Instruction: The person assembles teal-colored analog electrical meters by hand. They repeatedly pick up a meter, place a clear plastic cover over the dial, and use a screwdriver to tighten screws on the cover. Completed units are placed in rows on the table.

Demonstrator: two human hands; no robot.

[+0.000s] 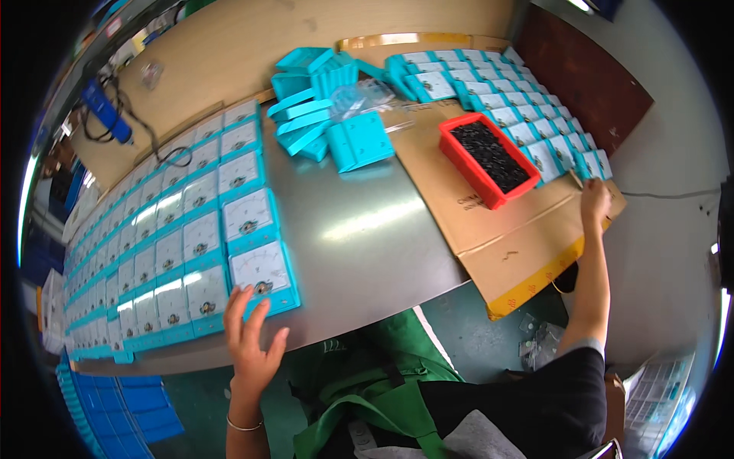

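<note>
My left hand (252, 344) has its fingers spread at the lower edge of a teal meter (258, 264) with a white dial face and a small metal movement. That meter sits at the near right corner of a large block of similar meters. At the far right, my right hand (595, 202) is closed, its fingers curled at the near end of a second block of teal meters (544, 161). A teal-and-white meter (590, 164) lies right at those fingertips. What the fingers hold, if anything, is hidden.
A red bin (471, 170) of small black parts stands on a cardboard sheet (527, 237). Teal housings (359, 141) are heaped on the metal table (336, 260), with clear plastic bags (365, 96) beside them. A blue electric screwdriver (105, 112) hangs at the left with its cable.
</note>
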